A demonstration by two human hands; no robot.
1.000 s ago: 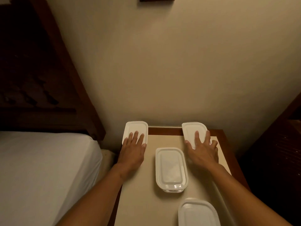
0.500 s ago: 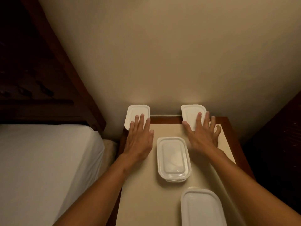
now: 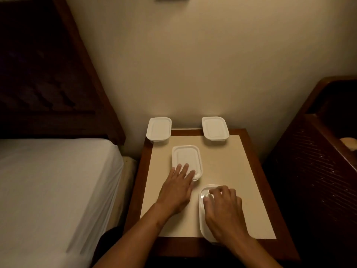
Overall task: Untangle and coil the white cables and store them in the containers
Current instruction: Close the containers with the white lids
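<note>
Several white lidded containers stand on the bedside table (image 3: 222,171). Two are at the back: one at the back left (image 3: 158,129), one at the back right (image 3: 215,128). My left hand (image 3: 176,188) lies flat with straight fingers touching the near end of the middle container (image 3: 186,158). My right hand (image 3: 224,209) rests on top of the near container (image 3: 205,213) with its fingers bent over the lid; most of that container is hidden under it. No white cable shows anywhere.
A bed with a white sheet (image 3: 48,190) and a dark wooden headboard (image 3: 48,74) fill the left. A dark wooden cabinet (image 3: 318,161) stands to the right. The wall (image 3: 193,64) rises right behind the table.
Both hands have come back from the two rear containers. The left now touches the middle container and the right rests on the near one. The camera has tilted down.
</note>
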